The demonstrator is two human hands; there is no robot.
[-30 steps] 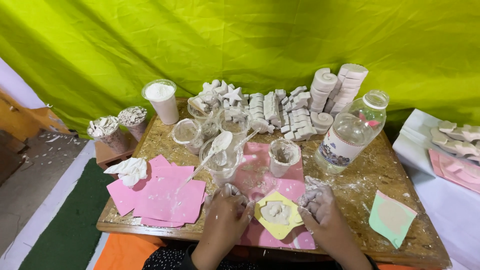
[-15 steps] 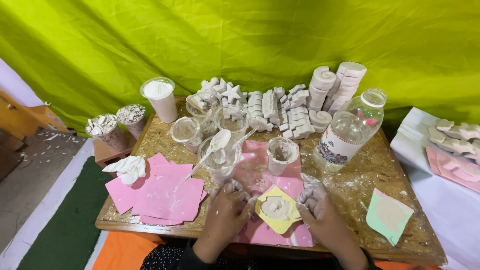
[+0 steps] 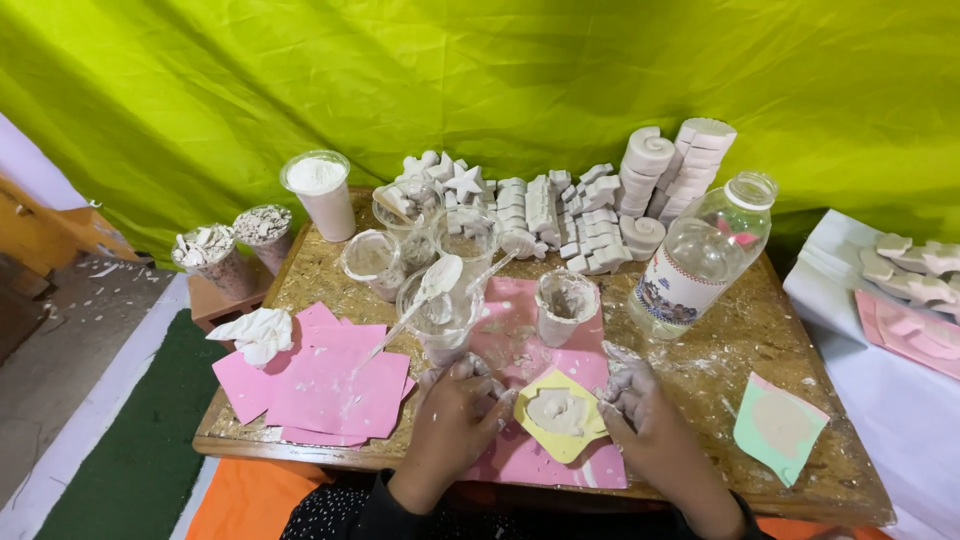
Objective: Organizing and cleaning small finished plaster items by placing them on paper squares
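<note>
Plaster-dusted left hand & right hand, gripping soft yellow mould, wet plaster inside

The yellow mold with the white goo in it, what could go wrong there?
The yellow mold is full of wet white mix, and the left hand and right hand press its edges, so some could squeeze out onto the pink sheet. The spoon cup just behind the left hand might get bumped over.
</note>
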